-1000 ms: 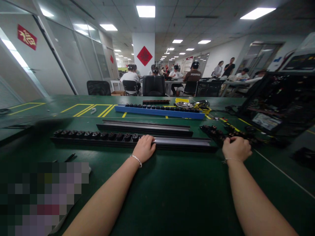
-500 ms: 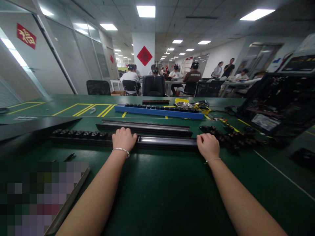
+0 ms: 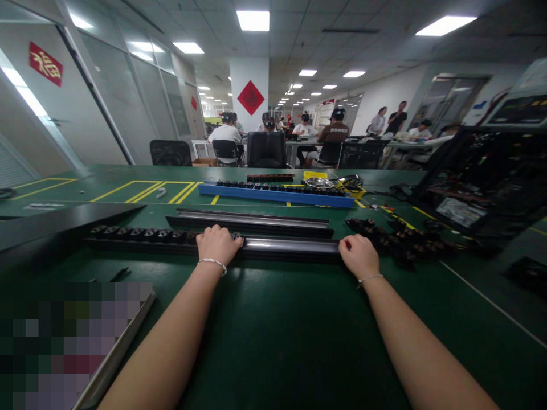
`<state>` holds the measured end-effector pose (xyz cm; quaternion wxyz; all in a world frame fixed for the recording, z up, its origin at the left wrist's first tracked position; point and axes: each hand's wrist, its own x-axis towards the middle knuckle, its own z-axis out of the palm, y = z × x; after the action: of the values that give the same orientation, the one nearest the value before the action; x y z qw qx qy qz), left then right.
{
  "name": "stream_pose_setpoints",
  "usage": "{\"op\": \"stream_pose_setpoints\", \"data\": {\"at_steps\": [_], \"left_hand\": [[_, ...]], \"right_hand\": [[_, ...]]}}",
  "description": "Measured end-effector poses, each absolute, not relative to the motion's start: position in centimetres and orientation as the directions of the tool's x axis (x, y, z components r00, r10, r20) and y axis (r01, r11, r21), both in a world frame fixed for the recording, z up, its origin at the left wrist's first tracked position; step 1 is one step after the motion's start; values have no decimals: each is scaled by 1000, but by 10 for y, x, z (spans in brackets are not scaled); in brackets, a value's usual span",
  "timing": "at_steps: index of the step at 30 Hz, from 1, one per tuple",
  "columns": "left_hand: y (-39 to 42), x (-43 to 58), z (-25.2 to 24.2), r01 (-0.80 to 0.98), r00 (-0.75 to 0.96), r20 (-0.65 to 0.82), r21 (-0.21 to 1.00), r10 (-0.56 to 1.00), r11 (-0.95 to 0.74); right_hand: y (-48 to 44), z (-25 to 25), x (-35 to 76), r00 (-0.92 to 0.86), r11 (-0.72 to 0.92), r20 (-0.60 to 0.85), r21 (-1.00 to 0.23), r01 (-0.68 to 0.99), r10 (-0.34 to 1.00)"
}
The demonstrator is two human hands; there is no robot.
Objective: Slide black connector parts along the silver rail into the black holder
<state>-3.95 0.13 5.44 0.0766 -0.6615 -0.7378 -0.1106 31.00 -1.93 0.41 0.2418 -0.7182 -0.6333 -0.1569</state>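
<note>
2 hands now sit on the near rail (image 3: pixel 290 246), which lies across the green table (image 3: pixel 277 330) in front of you: your right hand (image 3: pixel 359 256) has left the loose pile of black parts (image 3: pixel 401 239) and curls closed over the rail's right end. Your left hand (image 3: pixel 219 245) has slid leftward and clasps the rail where the row of seated parts (image 3: pixel 141 233) ends.

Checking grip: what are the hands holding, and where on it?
The near black rail: left hand at mid-length, right hand at its right end.
</note>
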Motion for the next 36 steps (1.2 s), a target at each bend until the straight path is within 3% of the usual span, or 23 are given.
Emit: {"op": "stream_pose_setpoints", "data": {"at_steps": [24,36], "left_hand": [[-2,-25,43,997,-55,356,76,933,30],[-4,-24,47,1000,-5,279,23,960,-2]], "right_hand": [[-20,5,309,165,-104,500,-149,983,850],[-21,9,306,186,-132,460,-148,980,868]]}}
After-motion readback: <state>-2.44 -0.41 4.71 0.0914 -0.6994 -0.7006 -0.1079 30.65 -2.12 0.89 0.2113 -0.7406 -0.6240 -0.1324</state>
